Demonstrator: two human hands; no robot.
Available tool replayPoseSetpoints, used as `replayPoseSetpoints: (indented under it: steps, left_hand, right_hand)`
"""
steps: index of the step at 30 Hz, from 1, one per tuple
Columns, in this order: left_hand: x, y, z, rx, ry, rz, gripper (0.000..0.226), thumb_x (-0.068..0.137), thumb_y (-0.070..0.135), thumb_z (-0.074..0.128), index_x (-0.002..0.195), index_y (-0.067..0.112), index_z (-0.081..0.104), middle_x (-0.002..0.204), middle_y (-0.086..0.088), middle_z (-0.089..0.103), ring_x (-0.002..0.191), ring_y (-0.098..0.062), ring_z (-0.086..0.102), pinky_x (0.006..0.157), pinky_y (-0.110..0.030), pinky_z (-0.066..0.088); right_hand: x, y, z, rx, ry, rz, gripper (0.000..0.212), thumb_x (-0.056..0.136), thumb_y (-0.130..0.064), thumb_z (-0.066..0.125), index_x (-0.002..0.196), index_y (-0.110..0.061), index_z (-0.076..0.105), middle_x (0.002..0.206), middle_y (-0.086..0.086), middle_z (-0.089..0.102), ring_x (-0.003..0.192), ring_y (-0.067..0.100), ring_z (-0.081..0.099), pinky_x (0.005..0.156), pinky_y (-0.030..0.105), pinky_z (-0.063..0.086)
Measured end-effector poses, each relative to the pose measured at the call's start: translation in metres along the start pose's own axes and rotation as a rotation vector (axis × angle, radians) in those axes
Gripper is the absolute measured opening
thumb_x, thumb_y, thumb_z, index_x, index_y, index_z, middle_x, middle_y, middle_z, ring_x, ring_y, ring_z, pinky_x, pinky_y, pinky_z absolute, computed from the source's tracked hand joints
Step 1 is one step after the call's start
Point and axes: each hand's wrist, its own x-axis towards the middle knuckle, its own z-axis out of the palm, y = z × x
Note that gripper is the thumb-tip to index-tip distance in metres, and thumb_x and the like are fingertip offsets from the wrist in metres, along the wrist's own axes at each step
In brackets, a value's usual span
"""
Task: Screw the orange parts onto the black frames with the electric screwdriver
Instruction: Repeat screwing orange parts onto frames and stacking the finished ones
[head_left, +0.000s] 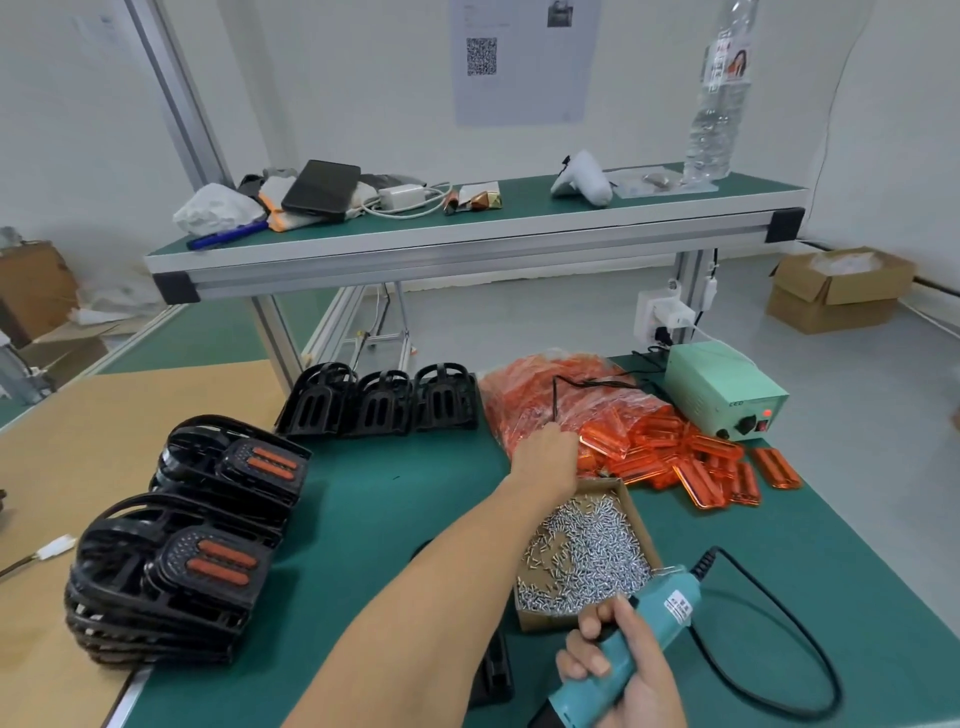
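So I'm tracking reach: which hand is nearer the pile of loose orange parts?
Left. The left hand reaches the orange parts; the right hand grips the electric screwdriver nearer the body.

Work surface: a green matted bench top (395, 499) is carrying the parts.
Rear: three empty black plastic frames (382, 400) are standing in a row.
Right: loose translucent orange plastic parts (691, 467) are lying beside a shallow cardboard box of silver screws (584, 556).
Far right: a pale green metal power supply box (727, 389) is sitting.
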Motion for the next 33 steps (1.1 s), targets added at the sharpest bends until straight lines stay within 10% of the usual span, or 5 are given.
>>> replayPoseSetpoints:
  steps: [11,25,33]
  left_hand:
    - [-0.096,-0.056,-0.046,-0.633,0.319,-0.086,0.020,0.093,0.022,0.068,0.099,0.036,0.055,0.084,0.015,0.066,0.075,-0.002,0.065,0.074,-0.030,0.058]
    - [-0.284,-0.093,0.007,-0.174,0.368,0.185,0.036,0.081,0.009,0.083,0.113,0.025,0.075,0.125,0.011,0.070,0.104,-0.011,0.071,0.077,-0.030,0.063]
    - [-0.280,-0.094,0.012,-0.046,0.345,0.254,0.034,0.070,0.006,0.084,0.101,0.020,0.079,0.111,0.009,0.073,0.111,-0.014,0.068,0.100,-0.022,0.051]
  right_hand:
    - [-0.009,0.000,0.002,-0.047,-0.020,0.000,0.021,0.091,-0.024,0.059,0.074,-0.011,0.058,0.069,0.007,0.051,0.042,0.010,0.040,0.041,0.025,0.041]
    - [-0.015,0.003,0.000,-0.110,-0.085,-0.072,0.026,0.097,-0.025,0.057,0.072,-0.017,0.063,0.072,0.001,0.053,0.046,0.005,0.041,0.046,0.021,0.043]
    - [-0.016,0.004,0.000,-0.096,-0.063,-0.078,0.024,0.094,-0.026,0.060,0.072,-0.017,0.062,0.070,0.001,0.052,0.045,0.005,0.040,0.046,0.021,0.042]
